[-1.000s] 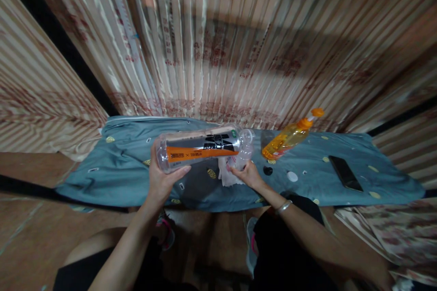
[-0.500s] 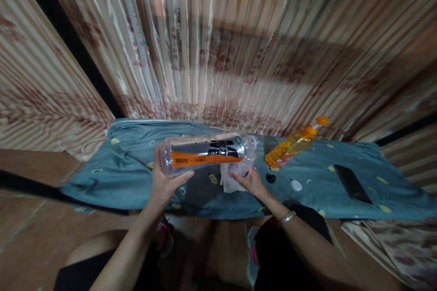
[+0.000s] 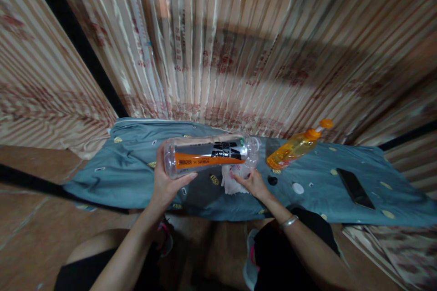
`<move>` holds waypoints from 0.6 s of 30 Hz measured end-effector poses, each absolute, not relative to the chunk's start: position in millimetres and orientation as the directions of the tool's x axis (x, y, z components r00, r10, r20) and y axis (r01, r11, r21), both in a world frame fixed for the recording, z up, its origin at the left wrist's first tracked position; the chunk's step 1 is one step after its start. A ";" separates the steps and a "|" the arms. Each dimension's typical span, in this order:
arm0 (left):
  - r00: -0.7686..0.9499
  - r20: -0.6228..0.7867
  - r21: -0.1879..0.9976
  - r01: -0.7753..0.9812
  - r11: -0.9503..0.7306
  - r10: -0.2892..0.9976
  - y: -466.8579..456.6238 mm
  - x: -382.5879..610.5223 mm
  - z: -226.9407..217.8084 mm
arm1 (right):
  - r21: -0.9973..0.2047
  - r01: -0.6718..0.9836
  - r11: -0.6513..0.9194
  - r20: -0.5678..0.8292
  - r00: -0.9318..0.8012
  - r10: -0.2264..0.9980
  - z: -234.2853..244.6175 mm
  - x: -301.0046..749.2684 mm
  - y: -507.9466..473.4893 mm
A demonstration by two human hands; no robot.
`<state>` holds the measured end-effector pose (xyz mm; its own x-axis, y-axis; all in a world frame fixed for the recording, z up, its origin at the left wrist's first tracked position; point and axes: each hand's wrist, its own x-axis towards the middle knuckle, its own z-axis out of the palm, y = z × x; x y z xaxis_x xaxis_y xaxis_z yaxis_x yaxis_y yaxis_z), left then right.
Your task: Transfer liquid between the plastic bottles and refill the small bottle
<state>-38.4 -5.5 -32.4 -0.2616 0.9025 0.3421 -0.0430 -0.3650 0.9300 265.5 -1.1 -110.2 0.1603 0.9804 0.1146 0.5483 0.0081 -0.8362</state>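
A large clear plastic bottle (image 3: 210,157) with a silver, black and orange label lies sideways in the air over the bedding, its neck pointing right. My left hand (image 3: 167,179) is wrapped round its base end. By the bottle's neck, my right hand (image 3: 254,183) is closed on a clear plastic piece (image 3: 251,160), which overlaps the bottle's shoulder; its exact kind is unclear. Beneath lies a crumpled white cloth or tissue (image 3: 234,184), close to my right fingers. I cannot tell whether those fingers also touch it.
An orange pump bottle (image 3: 290,151) with yellow-orange liquid leans to the right of my hands. Near it lie a black cap (image 3: 272,180) and a white round lid (image 3: 298,188). A dark phone (image 3: 355,187) rests farther right on the blue-green sheet (image 3: 126,177). Pleated curtains (image 3: 218,54) hang behind.
The whole view has shifted slightly, so everything appears a little farther right and lower. Both hands keep the same grip, and the bottle stays sideways.
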 end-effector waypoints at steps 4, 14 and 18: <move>-0.261 0.341 0.932 -0.034 -0.362 0.903 -6.7 -38.0 -29.4 | -0.847 0.532 0.013 0.106 0.144 0.984 -109.1 264.9 -1.4; -0.245 0.334 0.935 -0.039 -0.353 0.910 -6.1 -39.7 -30.7 | -0.826 0.562 0.027 0.124 0.135 0.983 -111.6 267.6 0.1; -0.245 0.337 0.934 -0.038 -0.356 0.909 -5.1 -40.0 -32.7 | -0.827 0.562 0.031 0.132 0.141 0.981 -110.0 267.3 -0.6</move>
<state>-40.0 -5.1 -32.7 -0.2447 0.9093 0.3366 -0.0383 -0.3559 0.9337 267.3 -0.6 -110.0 0.1411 0.9812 0.1320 0.5617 0.0305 -0.8268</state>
